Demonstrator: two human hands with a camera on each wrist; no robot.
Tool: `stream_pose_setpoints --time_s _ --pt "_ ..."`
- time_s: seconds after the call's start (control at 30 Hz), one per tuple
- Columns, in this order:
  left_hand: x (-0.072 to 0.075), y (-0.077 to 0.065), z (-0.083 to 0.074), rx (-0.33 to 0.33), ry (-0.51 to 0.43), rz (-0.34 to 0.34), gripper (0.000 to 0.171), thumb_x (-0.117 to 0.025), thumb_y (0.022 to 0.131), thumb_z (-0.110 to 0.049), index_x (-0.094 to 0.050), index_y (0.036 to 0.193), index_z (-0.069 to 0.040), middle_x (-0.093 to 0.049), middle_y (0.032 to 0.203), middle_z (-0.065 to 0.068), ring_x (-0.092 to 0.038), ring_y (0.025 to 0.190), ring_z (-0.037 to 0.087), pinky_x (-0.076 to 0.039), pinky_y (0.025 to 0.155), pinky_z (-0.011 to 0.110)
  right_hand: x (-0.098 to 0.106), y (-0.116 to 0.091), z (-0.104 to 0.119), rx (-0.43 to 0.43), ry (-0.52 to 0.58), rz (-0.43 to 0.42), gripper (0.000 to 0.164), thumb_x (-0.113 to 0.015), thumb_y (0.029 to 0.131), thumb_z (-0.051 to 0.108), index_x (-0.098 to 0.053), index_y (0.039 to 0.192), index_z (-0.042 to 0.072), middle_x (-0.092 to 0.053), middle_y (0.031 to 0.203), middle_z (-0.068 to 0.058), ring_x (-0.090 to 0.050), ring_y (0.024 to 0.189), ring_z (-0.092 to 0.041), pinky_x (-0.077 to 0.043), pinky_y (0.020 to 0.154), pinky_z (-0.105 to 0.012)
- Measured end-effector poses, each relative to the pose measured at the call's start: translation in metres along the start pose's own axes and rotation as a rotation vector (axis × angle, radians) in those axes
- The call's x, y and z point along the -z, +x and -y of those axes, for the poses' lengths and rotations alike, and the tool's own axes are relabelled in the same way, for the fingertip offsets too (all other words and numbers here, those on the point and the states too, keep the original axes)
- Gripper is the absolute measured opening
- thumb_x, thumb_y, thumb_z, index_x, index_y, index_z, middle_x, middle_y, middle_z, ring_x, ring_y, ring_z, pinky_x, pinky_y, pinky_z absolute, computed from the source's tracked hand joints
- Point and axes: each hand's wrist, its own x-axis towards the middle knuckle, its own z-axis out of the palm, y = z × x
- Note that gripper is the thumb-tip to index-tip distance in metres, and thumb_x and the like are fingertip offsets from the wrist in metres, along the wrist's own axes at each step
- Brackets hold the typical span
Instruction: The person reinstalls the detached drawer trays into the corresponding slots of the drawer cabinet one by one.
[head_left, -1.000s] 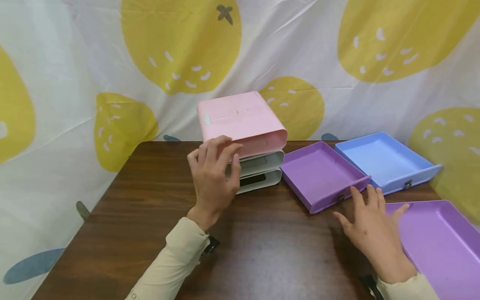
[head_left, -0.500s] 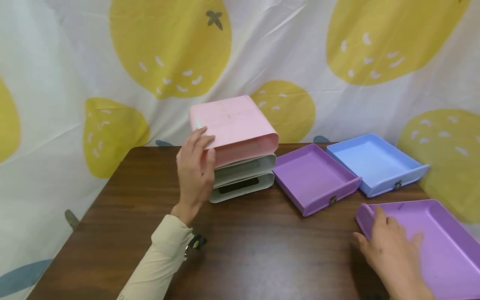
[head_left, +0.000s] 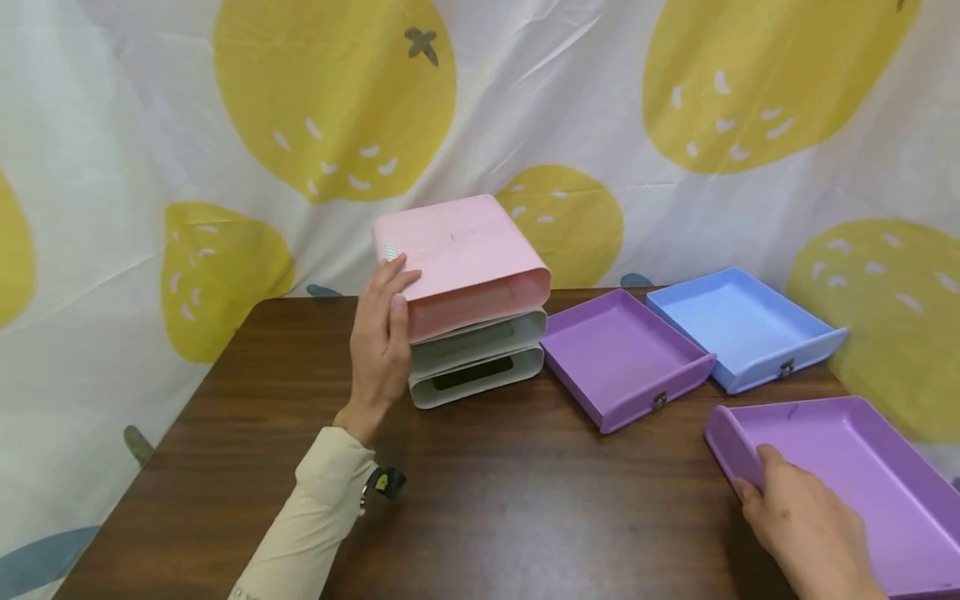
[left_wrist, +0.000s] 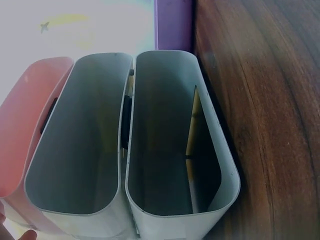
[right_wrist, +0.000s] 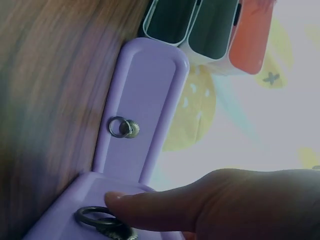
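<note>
On the dark wooden table (head_left: 525,517) we see two grey drawer casings (head_left: 480,340) stacked under a pink casing (head_left: 461,250), near the back edge. By the right edge is a shallow, glossy purple drawer (head_left: 888,492) with a raised front. Our right hand (head_left: 813,517) pinches that front; our left hand (head_left: 375,342), fingers relaxed, rests on the pink corner. We notice a metal ring pull (right_wrist: 117,230) and a patterned sticker (head_left: 391,251), too small to read.
</note>
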Motion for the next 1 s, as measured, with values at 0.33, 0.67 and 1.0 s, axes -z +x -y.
stream_pose_setpoints --time_s 0.33,0.67,1.0 --pt "0.002 -0.001 0.006 -0.025 -0.01 0.008 0.035 -0.044 0.109 -0.018 -0.068 0.134 -0.012 -0.06 0.152 0.006 -0.043 0.152 0.028 -0.028 0.13 0.043 0.0 -0.005 0.001 0.025 0.009 0.027 0.032 -0.06 0.1 0.024 -0.053 0.125 0.004 -0.07 0.101 -0.031 -0.068 0.081 -0.045 -0.051 0.059 -0.06" --pt "0.002 -0.001 0.005 -0.046 -0.024 0.005 0.035 -0.046 0.109 -0.018 -0.069 0.133 -0.01 -0.061 0.15 0.009 -0.044 0.151 0.03 -0.028 0.13 0.043 0.004 -0.013 0.005 0.057 0.01 -0.05 0.051 -0.057 0.102 0.026 -0.051 0.148 0.007 -0.063 0.135 -0.034 -0.062 0.113 -0.061 -0.05 0.077 -0.073" --pt "0.001 0.001 0.006 -0.047 -0.016 0.011 0.035 -0.046 0.109 -0.02 -0.068 0.135 -0.011 -0.06 0.152 0.007 -0.043 0.152 0.029 -0.028 0.13 0.044 0.014 -0.026 0.028 0.178 0.031 -0.157 0.043 -0.063 0.099 0.021 -0.058 0.14 0.009 -0.068 0.133 -0.025 -0.062 0.119 -0.056 -0.05 0.082 -0.074"
